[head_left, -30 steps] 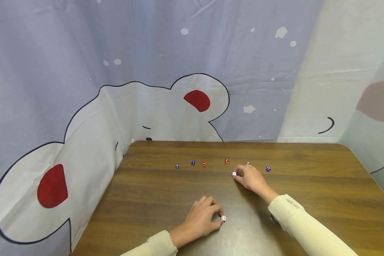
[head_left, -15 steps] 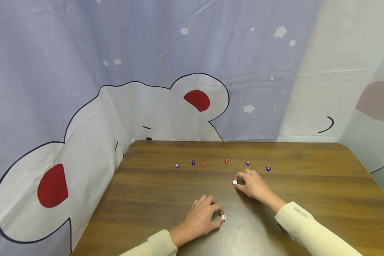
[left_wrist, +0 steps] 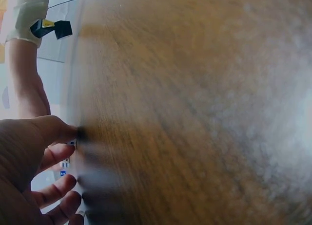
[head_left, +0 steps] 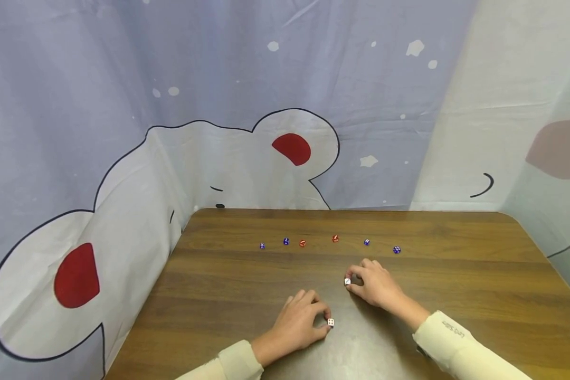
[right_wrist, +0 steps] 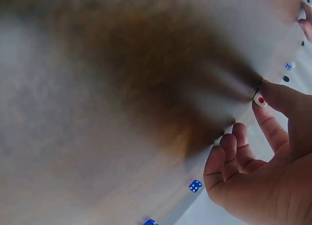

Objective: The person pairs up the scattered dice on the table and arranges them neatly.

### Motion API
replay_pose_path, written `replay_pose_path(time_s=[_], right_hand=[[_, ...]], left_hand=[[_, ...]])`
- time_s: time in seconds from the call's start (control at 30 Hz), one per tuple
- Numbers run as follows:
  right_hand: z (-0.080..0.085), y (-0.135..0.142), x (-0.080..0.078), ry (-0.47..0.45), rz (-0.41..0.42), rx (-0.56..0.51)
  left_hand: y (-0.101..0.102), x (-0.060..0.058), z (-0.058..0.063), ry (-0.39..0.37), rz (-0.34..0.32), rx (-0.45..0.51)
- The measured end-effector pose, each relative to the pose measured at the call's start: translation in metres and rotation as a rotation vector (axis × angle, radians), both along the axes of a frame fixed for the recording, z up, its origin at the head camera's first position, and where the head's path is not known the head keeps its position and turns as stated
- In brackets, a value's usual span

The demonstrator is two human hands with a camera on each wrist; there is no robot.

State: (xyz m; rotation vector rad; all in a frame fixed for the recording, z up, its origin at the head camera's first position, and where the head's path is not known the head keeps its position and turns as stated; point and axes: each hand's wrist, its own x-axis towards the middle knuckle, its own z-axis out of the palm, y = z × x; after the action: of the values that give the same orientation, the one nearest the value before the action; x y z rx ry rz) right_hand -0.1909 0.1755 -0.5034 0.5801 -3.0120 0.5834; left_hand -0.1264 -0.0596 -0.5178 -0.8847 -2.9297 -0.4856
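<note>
Near the front of the wooden table [head_left: 218, 301], my left hand [head_left: 298, 322] pinches a white die [head_left: 330, 322] between thumb and index finger. The die's upper face carries several reddish pips. Farther back and to the right, my right hand [head_left: 375, 284] pinches another white die [head_left: 347, 282] by its sides. In the right wrist view this die [right_wrist: 261, 100] shows a single red pip. From the left wrist, the thumb and bent fingers [left_wrist: 54, 191] hide most of the left die.
Along the back of the table lie blue dice, one at the left end [head_left: 262, 246], one beside it [head_left: 286, 241], and two at the right, the outermost [head_left: 397, 249] largest. Two red dice, left [head_left: 302, 243] and right [head_left: 335, 238], sit between. A patterned curtain [head_left: 247, 79] hangs behind.
My right hand has drawn its white die from near the back row toward the front, uncovering a blue die. The left hand and its die stay in place.
</note>
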Motion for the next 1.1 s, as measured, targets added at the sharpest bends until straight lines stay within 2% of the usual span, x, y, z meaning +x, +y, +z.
replay_pose_path(time_s=[0.6,1.1], right_hand=[[0.0,-0.005,0.023,-0.008,0.017,-0.029],[0.0,-0.011,0.045,-0.02,0.064,-0.015]], left_hand=[[-0.001,0.0,0.001,0.002,0.001,0.006],[-0.001,0.0,-0.001,0.019,0.0,0.007]])
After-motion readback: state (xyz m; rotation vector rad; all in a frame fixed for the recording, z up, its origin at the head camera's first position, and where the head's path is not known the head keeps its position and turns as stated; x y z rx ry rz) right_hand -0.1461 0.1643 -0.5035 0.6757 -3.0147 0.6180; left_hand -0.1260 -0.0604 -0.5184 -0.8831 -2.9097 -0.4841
